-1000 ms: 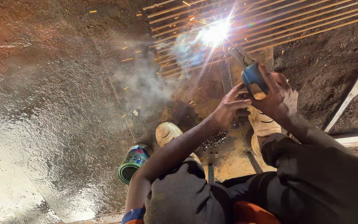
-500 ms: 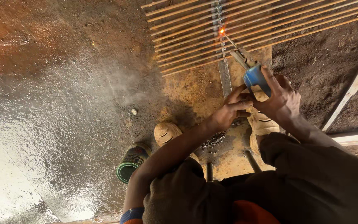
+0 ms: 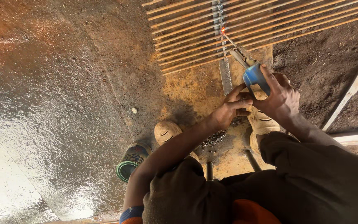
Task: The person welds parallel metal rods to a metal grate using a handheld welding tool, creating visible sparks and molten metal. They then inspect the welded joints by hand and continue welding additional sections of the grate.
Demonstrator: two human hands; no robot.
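My right hand [image 3: 279,97] grips a blue-handled welding electrode holder [image 3: 254,76]. Its thin rod [image 3: 228,39] points up-left, and the glowing orange tip touches a flat metal crossbar [image 3: 221,45] laid over a row of rusty parallel rods [image 3: 270,20]. My left hand [image 3: 228,110] is curled beside the right one, fingers resting against the holder and the right hand. Both forearms reach out over my bent knees.
My two tan shoes [image 3: 167,132] stand on a rusty steel plate [image 3: 83,83]. A green-rimmed tin can [image 3: 131,161] lies beside the left shoe. Small dark metal bits [image 3: 215,137] sit between the feet. Pale metal bars [image 3: 353,89] lie on dark soil at right.
The bright welding arc and its smoke have died out; only a small orange glow is left at the rod tip. Both hands have stayed on the holder in nearly the same place.
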